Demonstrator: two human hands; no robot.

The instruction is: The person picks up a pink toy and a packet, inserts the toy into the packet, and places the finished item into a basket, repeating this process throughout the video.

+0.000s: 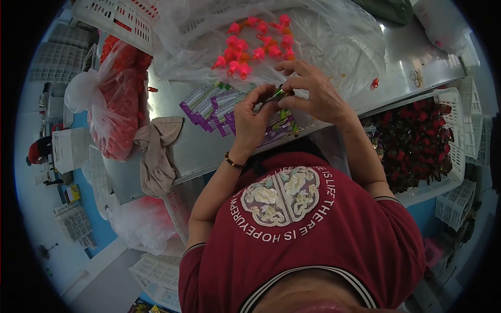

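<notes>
Both hands meet above a metal table (198,141), pinching one small green and dark item (276,95) between their fingertips. My left hand (253,117) holds it from the left, with a beaded bracelet on that wrist. My right hand (313,91) grips it from the right, fingers curled over it. Under the hands lies a stack of purple and white printed packets (214,104). Just beyond the hands a heap of pink and orange plastic pieces (255,44) rests on clear plastic film.
A white basket (456,135) of dark red wrapped items stands at the right. A clear bag of red pieces (117,99) sits at the left, next to a beige cloth (156,154) hanging over the table edge. White crates (120,15) stand at the back left.
</notes>
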